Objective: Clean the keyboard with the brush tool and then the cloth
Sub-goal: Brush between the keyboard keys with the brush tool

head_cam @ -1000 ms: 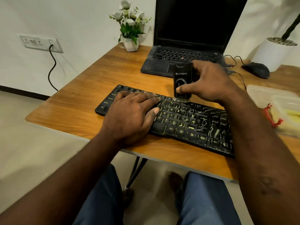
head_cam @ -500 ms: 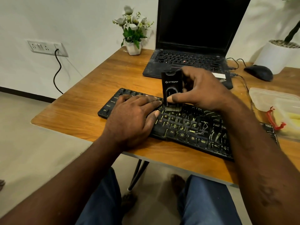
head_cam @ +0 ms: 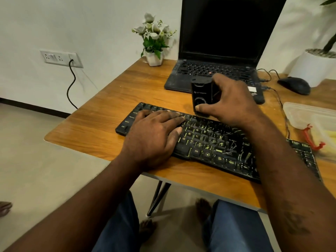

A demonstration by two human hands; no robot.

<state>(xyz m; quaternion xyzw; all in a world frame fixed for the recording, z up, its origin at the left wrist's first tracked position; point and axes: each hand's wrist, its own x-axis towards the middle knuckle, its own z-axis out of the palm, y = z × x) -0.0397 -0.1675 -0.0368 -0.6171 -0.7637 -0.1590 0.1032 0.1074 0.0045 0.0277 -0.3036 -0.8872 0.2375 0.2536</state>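
A black keyboard [head_cam: 214,142] with worn yellow-green lettering lies across the wooden table [head_cam: 101,120]. My left hand [head_cam: 154,135] rests flat on its left half, fingers straight over the keys. My right hand [head_cam: 231,104] grips a black brush tool [head_cam: 201,96], held upright with its lower end at the keyboard's top row near the middle. The bristles are hidden behind my thumb and the keys. No cloth can be made out.
An open black laptop [head_cam: 216,70] stands behind the keyboard. A small white flower pot [head_cam: 154,58] is at the back left, a black mouse [head_cam: 294,85] and a large white planter [head_cam: 312,66] at the back right. A clear plastic container [head_cam: 312,120] sits at the right edge.
The brush tool in my right hand has moved back from the middle key rows to the keyboard's top row. My left hand stays flat on the left half.
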